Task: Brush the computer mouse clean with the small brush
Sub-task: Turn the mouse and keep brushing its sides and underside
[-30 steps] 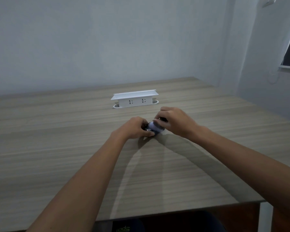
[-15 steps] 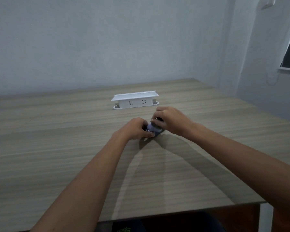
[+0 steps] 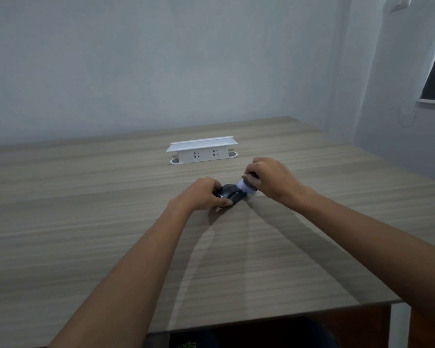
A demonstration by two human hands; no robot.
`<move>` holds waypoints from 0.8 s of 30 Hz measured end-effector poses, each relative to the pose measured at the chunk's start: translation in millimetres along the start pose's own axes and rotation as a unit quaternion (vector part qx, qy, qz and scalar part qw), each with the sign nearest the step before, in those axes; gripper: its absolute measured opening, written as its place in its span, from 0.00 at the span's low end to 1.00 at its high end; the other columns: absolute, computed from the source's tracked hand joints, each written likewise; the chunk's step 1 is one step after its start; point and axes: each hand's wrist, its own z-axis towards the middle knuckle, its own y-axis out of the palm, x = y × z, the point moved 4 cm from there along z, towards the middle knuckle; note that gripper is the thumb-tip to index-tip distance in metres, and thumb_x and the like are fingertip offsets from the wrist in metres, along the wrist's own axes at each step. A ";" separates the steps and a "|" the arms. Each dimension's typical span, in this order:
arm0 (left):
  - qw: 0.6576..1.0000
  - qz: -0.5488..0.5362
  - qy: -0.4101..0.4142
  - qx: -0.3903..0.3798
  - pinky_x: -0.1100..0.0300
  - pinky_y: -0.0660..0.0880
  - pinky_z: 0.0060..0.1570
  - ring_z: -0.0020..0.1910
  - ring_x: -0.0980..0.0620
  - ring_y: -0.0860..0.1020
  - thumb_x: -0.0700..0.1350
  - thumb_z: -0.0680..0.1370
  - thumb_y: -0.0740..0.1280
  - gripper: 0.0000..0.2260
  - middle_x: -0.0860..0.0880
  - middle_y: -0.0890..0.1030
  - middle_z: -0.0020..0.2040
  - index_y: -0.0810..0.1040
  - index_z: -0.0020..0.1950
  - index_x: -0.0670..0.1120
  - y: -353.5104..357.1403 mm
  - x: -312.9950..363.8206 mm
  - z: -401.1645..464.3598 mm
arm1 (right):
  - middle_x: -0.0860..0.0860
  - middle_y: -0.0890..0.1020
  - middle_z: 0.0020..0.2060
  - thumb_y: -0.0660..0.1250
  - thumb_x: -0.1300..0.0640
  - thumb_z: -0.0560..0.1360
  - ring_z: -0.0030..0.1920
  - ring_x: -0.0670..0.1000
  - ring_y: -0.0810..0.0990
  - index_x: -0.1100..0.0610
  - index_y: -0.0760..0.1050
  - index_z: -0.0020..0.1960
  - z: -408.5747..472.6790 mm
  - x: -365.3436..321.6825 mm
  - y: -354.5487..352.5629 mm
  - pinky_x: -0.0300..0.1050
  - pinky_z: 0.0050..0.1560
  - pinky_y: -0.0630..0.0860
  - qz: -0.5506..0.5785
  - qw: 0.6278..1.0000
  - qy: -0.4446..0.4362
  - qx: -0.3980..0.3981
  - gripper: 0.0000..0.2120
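While our left hand (image 3: pixel 203 195) curls down over the near-left end of the computer mouse (image 3: pixel 230 194), its grip is closed on the body: the thumb shows along the near side, and the other fingers wrap the far side, where we cannot see their tips. Our right hand (image 3: pixel 270 180) is closed in a pinch around the small brush (image 3: pixel 246 186), fingers bunched on its short dark handle, with the white bristles pointing down and left so that they touch the right end of the mouse. How much of the handle sits inside that hand we cannot tell.

We judge the mouse to be light, rigid and smooth-shelled, so it would skate on the tabletop (image 3: pixel 86 234) if we brushed it unheld; taking it by its two long sides, low down, as the left hand does, seems the right place, leaving the top and the button end bare for the bristles. The brush looks lighter still, its head soft and yielding, so a fingertip pinch near the ferrule should give enough control without much force. The seams probably want the bristle tips rather than the flat of the head.

The mouse lies on the wood-grain tabletop near its middle, between our two hands. Farther off stands a white socket box (image 3: pixel 202 153), well apart from the work.
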 end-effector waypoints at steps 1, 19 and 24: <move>1.000 0.005 -0.001 -0.008 0.50 0.75 0.44 0.44 0.44 0.81 0.59 0.71 0.75 0.20 0.42 0.85 0.46 0.83 0.51 0.44 -0.7 1.0 0.1 | 0.53 0.81 0.42 0.66 0.54 0.77 0.43 0.55 0.79 0.59 0.83 0.45 -3.6 3.4 -1.2 0.47 0.38 0.71 0.022 0.999 0.017 0.020 0.10; 0.996 -0.077 0.032 0.009 0.53 0.71 0.64 0.57 0.50 0.78 0.45 0.85 0.58 0.15 0.48 0.83 0.59 0.80 0.65 0.44 2.6 8.0 -1.8 | 0.53 0.85 0.37 0.71 0.56 0.74 0.38 0.52 0.79 0.60 0.86 0.47 -41.3 13.6 19.8 0.42 0.37 0.69 0.154 0.984 0.091 0.008 0.08; 0.997 -0.075 0.024 0.007 0.52 0.71 0.65 0.58 0.47 0.79 0.45 0.85 0.58 0.15 0.46 0.84 0.59 0.81 0.64 0.43 2.3 5.2 -0.2 | 0.53 0.83 0.37 0.72 0.56 0.74 0.38 0.51 0.77 0.60 0.85 0.46 -36.8 11.8 9.3 0.41 0.38 0.69 0.132 0.990 0.046 0.020 0.07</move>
